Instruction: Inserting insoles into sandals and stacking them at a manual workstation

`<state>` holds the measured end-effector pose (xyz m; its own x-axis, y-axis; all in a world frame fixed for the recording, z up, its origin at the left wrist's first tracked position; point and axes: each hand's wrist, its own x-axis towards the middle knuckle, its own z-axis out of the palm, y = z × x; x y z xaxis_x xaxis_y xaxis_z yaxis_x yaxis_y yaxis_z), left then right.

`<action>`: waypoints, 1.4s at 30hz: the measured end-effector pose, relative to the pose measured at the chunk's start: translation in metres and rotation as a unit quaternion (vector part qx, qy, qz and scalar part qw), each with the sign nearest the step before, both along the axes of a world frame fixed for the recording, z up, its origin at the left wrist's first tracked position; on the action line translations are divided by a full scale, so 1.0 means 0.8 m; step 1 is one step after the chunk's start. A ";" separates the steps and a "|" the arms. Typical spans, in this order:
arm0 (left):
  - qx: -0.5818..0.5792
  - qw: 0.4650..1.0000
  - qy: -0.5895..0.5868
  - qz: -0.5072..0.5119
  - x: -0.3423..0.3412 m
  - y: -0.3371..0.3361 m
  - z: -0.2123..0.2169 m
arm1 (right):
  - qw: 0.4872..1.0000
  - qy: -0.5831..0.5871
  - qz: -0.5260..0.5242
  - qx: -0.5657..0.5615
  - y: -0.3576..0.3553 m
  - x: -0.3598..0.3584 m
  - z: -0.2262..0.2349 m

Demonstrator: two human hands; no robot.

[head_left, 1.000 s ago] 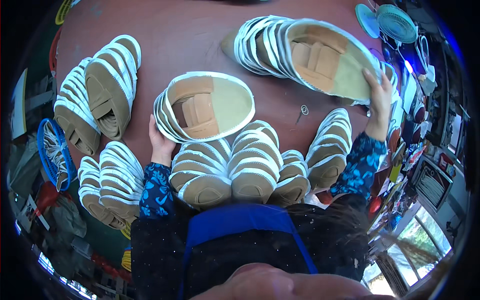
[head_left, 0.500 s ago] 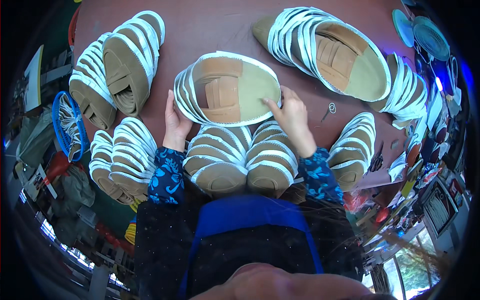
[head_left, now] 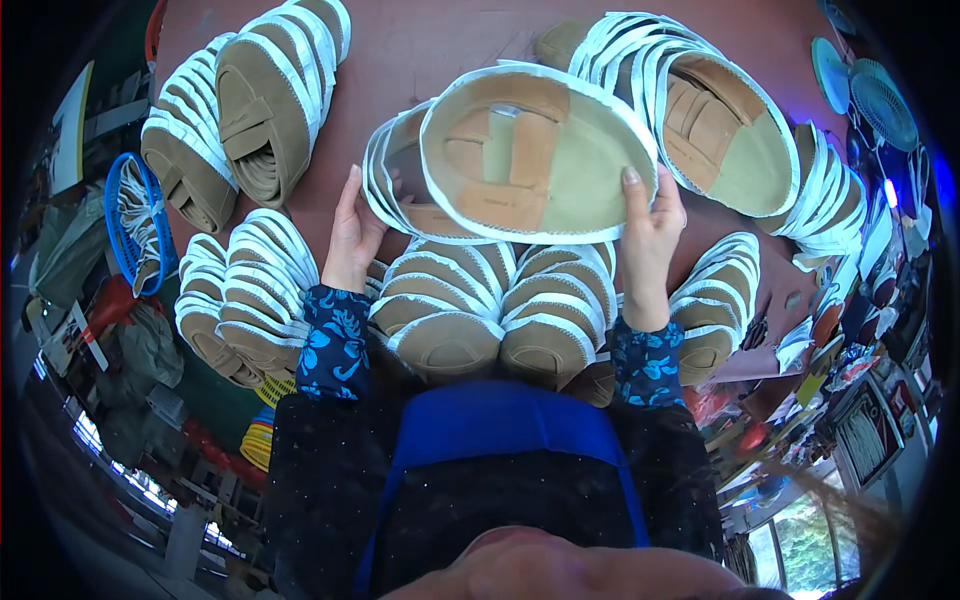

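Up in front of me, my right hand [head_left: 652, 240] pinches the rim of a tan shoe upper [head_left: 590, 150] with a white edge, thumb on its inside. This upper is turned inside up and overlaps a few nested uppers [head_left: 380, 180] of the same kind. My left hand [head_left: 353, 240] is closed around the left side of those nested uppers, its fingers partly hidden behind them. Two fanned stacks of uppers [head_left: 445, 335] lie just below, close to my body.
More fanned stacks lie on the reddish-brown table [head_left: 440, 40]: a pair at far left [head_left: 265, 110], a pair at near left [head_left: 262, 290], one at near right [head_left: 715, 300], and larger ones at far right [head_left: 735, 130]. A blue basket [head_left: 112, 225] stands left; a fan [head_left: 880, 100] stands right.
My right hand has moved right, drawing one upper off the nested uppers and raising it. My left hand stays at the left side of the rest.
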<state>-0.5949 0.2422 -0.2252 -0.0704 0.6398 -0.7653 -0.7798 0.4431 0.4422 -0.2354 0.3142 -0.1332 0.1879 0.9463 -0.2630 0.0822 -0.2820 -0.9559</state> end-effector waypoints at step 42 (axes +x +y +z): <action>-0.023 0.987 0.100 -0.125 0.022 0.026 0.010 | 0.886 -0.413 0.200 0.073 -0.012 -0.010 -0.087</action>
<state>-0.5770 0.2631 -0.2170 -0.0674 0.6208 -0.7811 -0.5436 0.6336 0.5505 -0.2432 0.3045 -0.2027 -0.0982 0.9933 -0.0617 0.8352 0.0486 -0.5477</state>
